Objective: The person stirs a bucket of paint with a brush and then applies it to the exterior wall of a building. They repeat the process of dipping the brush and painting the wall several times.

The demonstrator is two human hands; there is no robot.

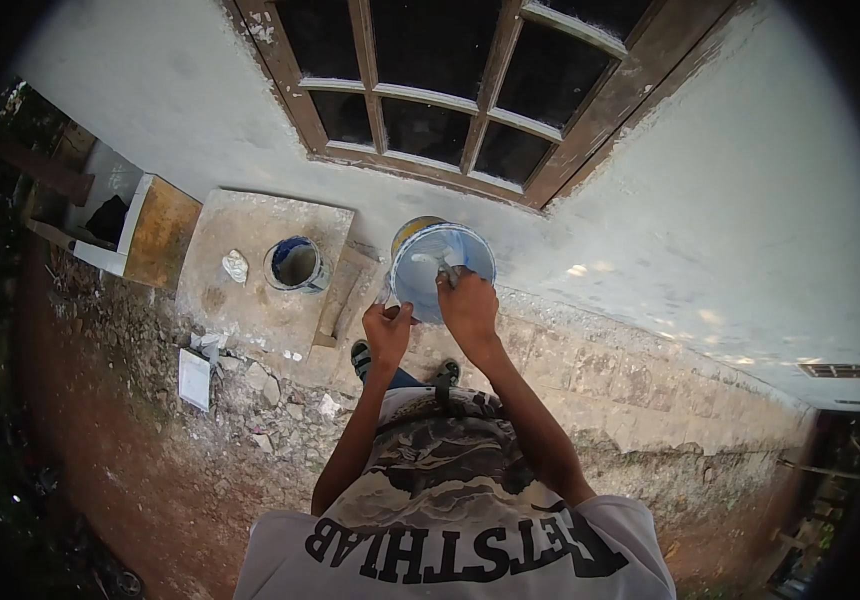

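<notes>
A blue-rimmed bucket point(482, 245) with pale, whitish paint inside is in front of my body, close to the wall. My left hand point(388, 332) is closed at the bucket's near left edge, where a thin grey piece like its handle runs up from the fingers. My right hand point(468, 308) reaches over the near rim, its fingers closed round a paintbrush point(438, 256). The brush head is inside the bucket, coated in the pale paint. My palm hides most of the brush's handle.
A smaller paint-stained bucket point(314, 277) and a crumpled white lump point(235, 266) sit on a slab point(210, 235) to the left. Broken rubble point(265, 385) lies below it. Ahead are a whitish wall point(690, 190) and a brown window frame point(430, 170).
</notes>
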